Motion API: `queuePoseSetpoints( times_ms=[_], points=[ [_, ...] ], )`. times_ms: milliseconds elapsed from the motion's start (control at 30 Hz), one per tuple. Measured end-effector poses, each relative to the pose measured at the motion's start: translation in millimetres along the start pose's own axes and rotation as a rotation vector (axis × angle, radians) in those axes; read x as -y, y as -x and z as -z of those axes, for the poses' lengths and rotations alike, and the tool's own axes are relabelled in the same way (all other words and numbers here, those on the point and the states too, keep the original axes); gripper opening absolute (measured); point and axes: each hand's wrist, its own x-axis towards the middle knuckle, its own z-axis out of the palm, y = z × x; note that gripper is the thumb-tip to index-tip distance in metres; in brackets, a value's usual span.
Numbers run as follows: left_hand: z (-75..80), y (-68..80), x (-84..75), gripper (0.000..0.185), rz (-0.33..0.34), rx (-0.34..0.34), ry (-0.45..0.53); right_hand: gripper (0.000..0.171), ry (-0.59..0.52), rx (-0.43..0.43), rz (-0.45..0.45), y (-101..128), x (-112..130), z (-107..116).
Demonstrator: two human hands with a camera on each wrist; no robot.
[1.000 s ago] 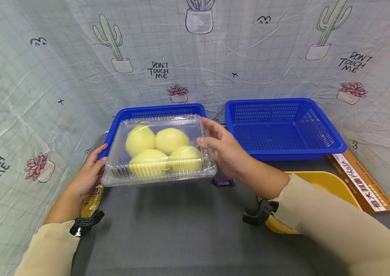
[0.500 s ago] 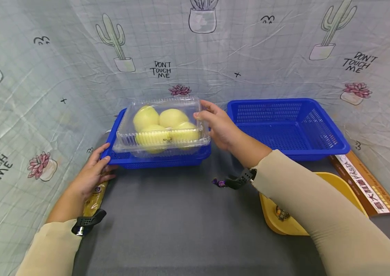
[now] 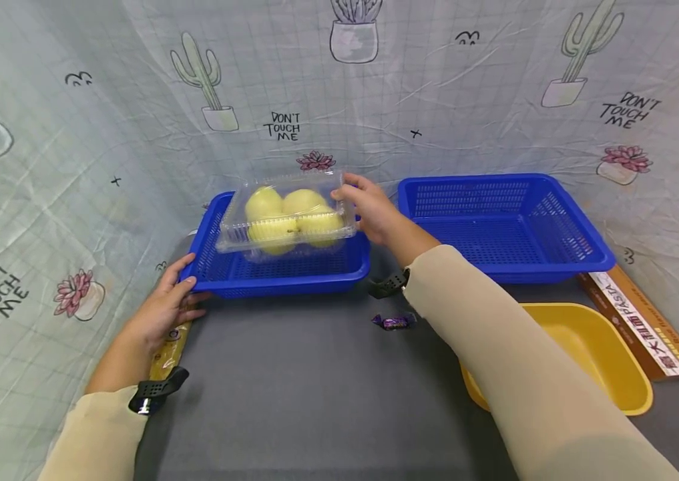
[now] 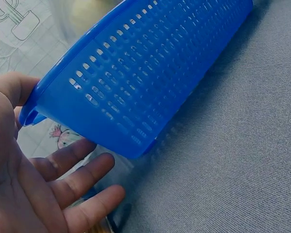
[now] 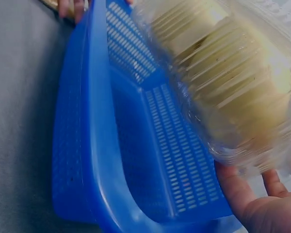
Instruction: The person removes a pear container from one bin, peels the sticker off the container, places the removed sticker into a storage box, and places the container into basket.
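A clear plastic clamshell box [image 3: 232,235] with several round yellow-green fruits [image 3: 304,202] inside is tilted over the left blue basket [image 3: 291,287]. My right hand [image 3: 372,210] grips its right end, thumb on top and fingers along the side. In the right wrist view the box [image 5: 233,87] hangs above the basket's opening, its near edge inside the rim line. My left hand [image 3: 161,310] pinches the basket's front left corner. From the left wrist view, thumb and forefinger are at the rim while the other fingers [image 4: 89,170] extend below it.
A second blue basket [image 3: 477,240] stands at the back right. Before it are a yellow tub [image 3: 585,341], partly behind my right sleeve, and a long brown pasta box [image 3: 645,327]. A purple-wrapped candy [image 3: 395,322] lies mid-table; a yellow packet [image 3: 167,354] lies under my left hand.
My right hand has carried the clamshell box away from me and slightly right, from in front of the left basket to over it. My left hand has stayed at the basket's corner.
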Motion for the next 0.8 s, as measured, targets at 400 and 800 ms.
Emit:
queuePoseSetpoints(
  times_ms=[400, 800],
  points=[
    [-3.5, -0.7, -0.9, 0.065, 0.029, -0.023, -0.045, 0.083, 0.168, -0.046, -0.030, -24, -13, -19],
    [-0.8, -0.4, -2.0, 0.065, 0.014, -0.023, -0.035, 0.084, 0.205, -0.057, -0.073, -36, -20, -34]
  ],
)
